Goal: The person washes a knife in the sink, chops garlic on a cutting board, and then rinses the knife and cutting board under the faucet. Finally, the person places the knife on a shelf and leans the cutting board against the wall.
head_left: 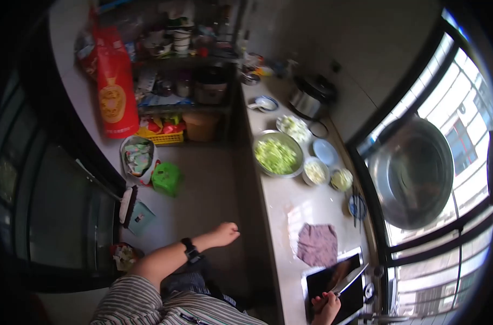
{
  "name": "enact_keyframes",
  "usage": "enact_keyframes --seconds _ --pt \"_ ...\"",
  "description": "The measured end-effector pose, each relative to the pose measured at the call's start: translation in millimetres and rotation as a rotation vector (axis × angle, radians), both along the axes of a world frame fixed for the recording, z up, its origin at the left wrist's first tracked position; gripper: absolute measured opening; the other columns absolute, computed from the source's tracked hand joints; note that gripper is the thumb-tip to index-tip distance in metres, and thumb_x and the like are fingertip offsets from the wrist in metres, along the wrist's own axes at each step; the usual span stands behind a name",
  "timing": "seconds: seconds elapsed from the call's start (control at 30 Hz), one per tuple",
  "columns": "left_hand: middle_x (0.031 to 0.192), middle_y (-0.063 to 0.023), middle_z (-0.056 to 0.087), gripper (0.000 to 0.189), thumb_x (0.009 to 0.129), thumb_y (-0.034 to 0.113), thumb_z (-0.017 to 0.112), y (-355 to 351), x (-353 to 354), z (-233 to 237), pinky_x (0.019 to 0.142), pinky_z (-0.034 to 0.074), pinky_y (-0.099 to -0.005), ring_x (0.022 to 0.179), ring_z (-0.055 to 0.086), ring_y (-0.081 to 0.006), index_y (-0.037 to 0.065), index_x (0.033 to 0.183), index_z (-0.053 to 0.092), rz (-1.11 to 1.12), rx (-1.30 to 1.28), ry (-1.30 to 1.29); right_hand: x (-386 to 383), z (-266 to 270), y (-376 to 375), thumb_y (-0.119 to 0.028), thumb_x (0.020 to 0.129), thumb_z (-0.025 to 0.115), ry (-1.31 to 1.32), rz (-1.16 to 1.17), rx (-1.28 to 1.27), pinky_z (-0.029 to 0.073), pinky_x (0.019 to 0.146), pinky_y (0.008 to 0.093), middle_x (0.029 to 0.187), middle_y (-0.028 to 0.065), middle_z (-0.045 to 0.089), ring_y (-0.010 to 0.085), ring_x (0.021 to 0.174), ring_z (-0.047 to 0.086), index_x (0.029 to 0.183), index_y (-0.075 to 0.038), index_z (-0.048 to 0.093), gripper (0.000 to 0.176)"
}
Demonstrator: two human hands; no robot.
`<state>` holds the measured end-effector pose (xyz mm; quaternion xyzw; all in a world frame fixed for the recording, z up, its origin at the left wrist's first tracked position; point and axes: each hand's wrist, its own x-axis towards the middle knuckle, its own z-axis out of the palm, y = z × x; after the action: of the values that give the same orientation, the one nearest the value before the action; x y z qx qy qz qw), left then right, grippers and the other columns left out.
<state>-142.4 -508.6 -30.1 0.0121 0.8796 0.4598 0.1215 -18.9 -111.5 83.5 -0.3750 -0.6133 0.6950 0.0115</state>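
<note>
In my right hand [326, 307] is a kitchen knife [348, 280], its blade angled up and away to the right. The knife is over a dark rectangular panel with a pale frame [307, 283] at the near end of the counter. A crumpled mauve cloth [317, 245] lies on the counter just beyond that panel. My left hand [226, 234] hangs over the floor, left of the counter edge, with its fingers curled closed. A small dark spot shows at its fingertips, but I cannot tell what it is.
Along the counter [281, 203] stand a metal bowl of chopped greens [279, 155], a plate of chopped vegetables [294, 128], a bowl of pale pieces [315, 171] and a rice cooker [313, 96]. A large metal basin [411, 173] hangs by the window. Shelves [176, 105], a green bag [165, 179] and a dustpan [142, 216] are left.
</note>
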Motion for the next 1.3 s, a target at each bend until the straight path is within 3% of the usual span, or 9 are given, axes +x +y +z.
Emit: enact_keyframes --seconds 0.07,0.1,0.2,0.4,0.57,0.67,0.93,1.13,1.3 --pt "0.08 -0.0105 0.062 0.022 0.078 0.022 0.058 -78 10 -20 0.065 0.048 -0.0309 0.072 0.061 -0.0205 0.003 0.088 0.057 0.265 0.097 -0.063 -32 -15 -21 -0.025 0.071 0.07 -0.051 0.154 0.087 0.045 0.064 0.0314 0.068 0.0052 0.053 0.0208 0.066 0.054 0.086 -0.003 0.058 0.03" --pt "0.079 -0.01 0.062 0.02 0.079 0.022 0.058 -113 19 -2 0.065 0.048 -0.0305 0.073 0.061 -0.0205 0.004 0.088 0.057 0.308 0.018 -0.053 -55 28 -87 -0.014 0.076 0.053 0.184 0.291 0.176 0.046 0.036 0.0294 0.059 0.0071 0.052 0.0174 0.04 0.052 0.076 0.0 0.049 0.014" --pt "0.079 -0.0104 0.062 0.017 0.078 0.021 0.057 -201 43 -25 0.067 0.048 -0.0317 0.076 0.06 -0.0235 0.006 0.085 0.059 0.596 0.067 -0.028 -115 66 -201 -0.018 0.077 0.057 0.05 0.482 0.14 0.035 0.029 0.0255 0.046 0.0059 0.047 0.0163 0.032 0.047 0.07 0.0 0.051 0.019" --pt "0.074 -0.0089 0.061 0.014 0.081 0.013 0.055 -303 69 -31 0.059 0.048 -0.027 0.064 0.06 -0.0154 0.001 0.088 0.056 0.928 0.241 0.062 -283 27 -400 -0.02 0.078 0.053 0.202 1.117 0.083 0.032 0.033 0.0245 0.047 0.0034 0.049 0.0126 0.036 0.047 0.062 -0.003 0.053 0.024" --pt "0.077 -0.009 0.06 0.015 0.082 0.013 0.056 -349 65 -24 0.06 0.049 -0.0263 0.064 0.06 -0.0148 0.0 0.089 0.055 1.051 0.285 0.109 -423 34 -527 -0.013 0.068 0.053 0.265 1.368 0.796 0.048 0.043 0.0316 0.05 0.0151 0.056 0.0229 0.043 0.058 0.065 0.008 0.058 0.021" --pt "0.076 -0.0084 0.059 0.014 0.082 0.011 0.056 -383 49 -19 0.06 0.049 -0.0264 0.064 0.06 -0.0151 0.0 0.09 0.054 1.098 0.313 0.229 -498 94 -576 -0.016 0.07 0.052 0.598 1.285 1.515 0.048 0.074 0.0411 0.089 0.0232 0.06 0.0331 0.085 0.059 0.083 0.004 0.062 0.025" --pt "0.072 -0.004 0.057 0.012 0.081 0.012 0.053 -470 -73 -7 0.053 0.043 -0.021 0.061 0.055 -0.0096 0.002 0.087 0.053 1.227 0.225 0.221 -717 232 -685 -0.009 0.074 0.051 0.906 0.795 2.013 0.051 0.066 0.0327 0.088 0.0125 0.063 0.0256 0.081 0.062 0.083 -0.004 0.062 0.015" --pt "0.072 -0.0061 0.059 0.013 0.082 0.01 0.054 -505 -144 8 0.056 0.047 -0.024 0.062 0.058 -0.0125 0.0 0.089 0.054 1.222 0.304 0.228 -826 253 -752 -0.01 0.073 0.055 0.996 0.578 2.313 0.051 0.058 0.0315 0.084 0.0082 0.062 0.022 0.076 0.063 0.077 -0.009 0.064 0.011" --pt "0.074 -0.0063 0.059 0.014 0.082 0.012 0.054 -524 -175 22 0.054 0.045 -0.0231 0.062 0.058 -0.0127 0.001 0.091 0.054 1.229 0.288 0.148 -854 264 -790 -0.014 0.072 0.057 0.872 0.661 2.419 0.051 0.06 0.0428 0.086 0.0082 0.062 0.0261 0.076 0.062 0.084 -0.011 0.067 0.016"
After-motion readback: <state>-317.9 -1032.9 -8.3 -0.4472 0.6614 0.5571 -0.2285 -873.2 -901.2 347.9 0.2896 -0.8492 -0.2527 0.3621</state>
